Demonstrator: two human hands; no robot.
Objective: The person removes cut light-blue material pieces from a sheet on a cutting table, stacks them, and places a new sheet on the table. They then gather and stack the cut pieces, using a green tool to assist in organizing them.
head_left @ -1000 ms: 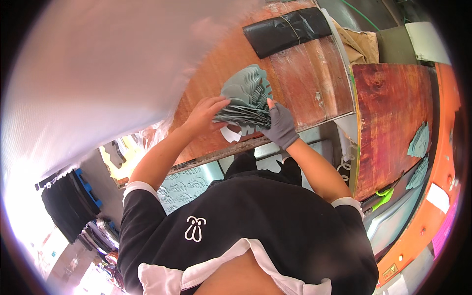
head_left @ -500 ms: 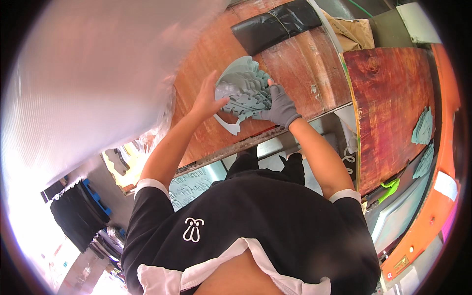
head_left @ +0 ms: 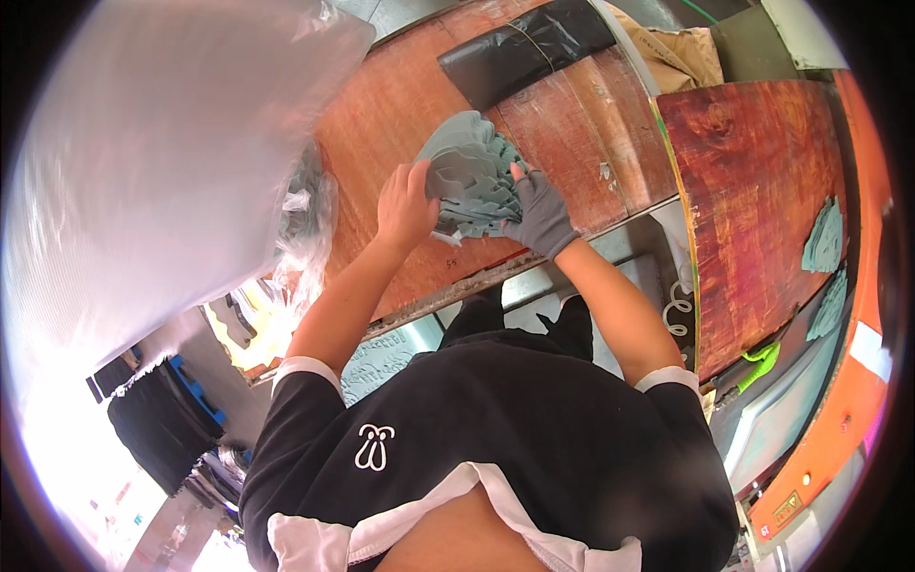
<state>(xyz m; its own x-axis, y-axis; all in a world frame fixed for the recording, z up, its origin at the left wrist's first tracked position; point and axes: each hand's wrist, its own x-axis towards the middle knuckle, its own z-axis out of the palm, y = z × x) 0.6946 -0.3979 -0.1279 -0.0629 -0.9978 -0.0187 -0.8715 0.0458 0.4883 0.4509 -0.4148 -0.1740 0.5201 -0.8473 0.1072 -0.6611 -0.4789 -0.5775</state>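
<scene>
R grip point(head_left: 543, 214) at pcs point(head_left: 474, 176) (blk bundle point(head_left: 529, 54) beyond)

The bundle point(head_left: 526, 52) lies on the table point(head_left: 577, 133), beyond the stacked pieces point(head_left: 467, 172).

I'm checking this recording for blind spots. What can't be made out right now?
In the head view:
Count of the grey-green pieces: they overlap.
Piece edges behind the left hand: covered by it.
Whatever lies behind the whitish plastic: the plastic blocks it.
Contents of the black bundle: its outside hides them.

Reddish wooden table point(head_left: 581, 124), orange panel point(head_left: 839, 448) right, white glare point(head_left: 57, 410) left.
</scene>
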